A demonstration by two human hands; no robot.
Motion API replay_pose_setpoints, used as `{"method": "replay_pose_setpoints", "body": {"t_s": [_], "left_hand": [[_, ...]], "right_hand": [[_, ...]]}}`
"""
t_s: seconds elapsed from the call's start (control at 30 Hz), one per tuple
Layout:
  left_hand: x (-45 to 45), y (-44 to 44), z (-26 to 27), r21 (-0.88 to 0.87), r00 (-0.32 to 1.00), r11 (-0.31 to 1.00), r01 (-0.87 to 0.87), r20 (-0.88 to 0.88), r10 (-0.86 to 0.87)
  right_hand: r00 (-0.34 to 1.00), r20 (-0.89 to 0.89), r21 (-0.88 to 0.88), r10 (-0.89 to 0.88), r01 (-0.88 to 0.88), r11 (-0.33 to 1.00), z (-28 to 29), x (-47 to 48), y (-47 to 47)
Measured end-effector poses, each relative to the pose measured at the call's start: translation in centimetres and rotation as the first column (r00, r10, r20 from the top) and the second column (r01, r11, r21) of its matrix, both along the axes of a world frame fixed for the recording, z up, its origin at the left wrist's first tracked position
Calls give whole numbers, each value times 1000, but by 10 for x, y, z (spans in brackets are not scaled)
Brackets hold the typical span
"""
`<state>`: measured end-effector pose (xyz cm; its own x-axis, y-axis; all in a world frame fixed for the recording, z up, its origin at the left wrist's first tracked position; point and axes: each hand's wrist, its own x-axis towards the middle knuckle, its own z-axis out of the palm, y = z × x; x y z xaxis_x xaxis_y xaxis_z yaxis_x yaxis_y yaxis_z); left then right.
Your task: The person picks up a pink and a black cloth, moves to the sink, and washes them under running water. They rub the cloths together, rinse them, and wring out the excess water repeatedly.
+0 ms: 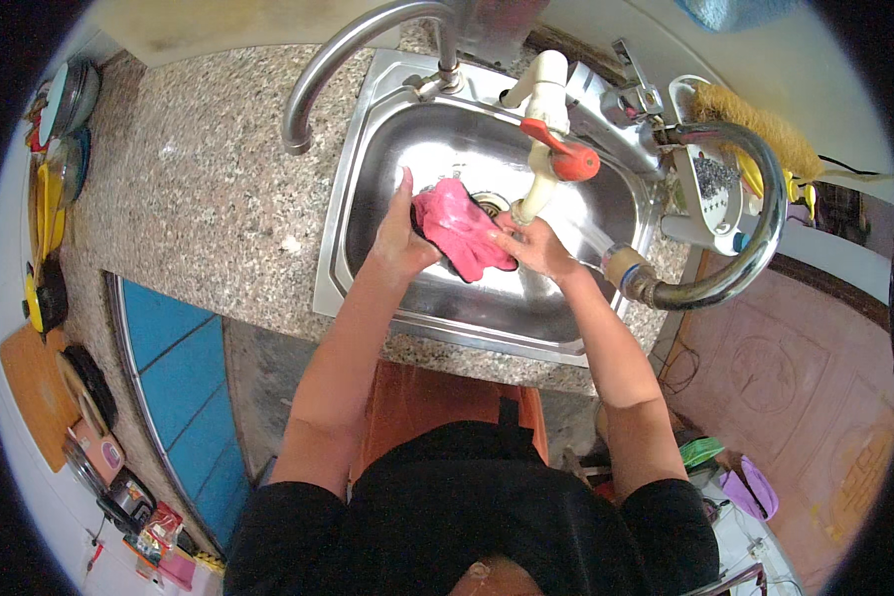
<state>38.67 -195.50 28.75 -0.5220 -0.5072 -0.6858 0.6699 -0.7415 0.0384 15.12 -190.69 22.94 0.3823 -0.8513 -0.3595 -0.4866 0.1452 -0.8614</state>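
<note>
A pink cloth [454, 227] with a dark trimmed edge is held over the stainless steel sink [432, 305], and it looks wet. My left hand [398, 238] supports its left edge, one finger pointing up beside it; part of this hand is hidden by the cloth. At the cloth's right side, my right hand [538, 246] pinches it between thumb and fingers. Just above my right hand is the end of a cream plastic tap [544, 182] with a red lever handle [562, 153]. Behind the cloth, the drain [490, 203] is partly visible.
Clear water runs from a curved chrome spout [760, 246] at the right into the sink. Another curved steel faucet [343, 56] arches over the granite counter [208, 171]. A bristly brown scrubber [752, 123] lies by a white holder [711, 194]. Pans and a wooden board [33, 395] line the left.
</note>
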Motion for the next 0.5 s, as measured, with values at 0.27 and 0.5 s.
{"method": "replay_pose_setpoints", "body": {"t_s": [0.27,0.5], "left_hand": [[4,23,-41,-519,979,833,194,162,-127],[-44,1,-69,-155,996,986,53,-60,-63]], "right_hand": [[721,447,294,-529,440,849,36,26,-16],[857,-173,-611,-486,294,735,63,99,-11]]}}
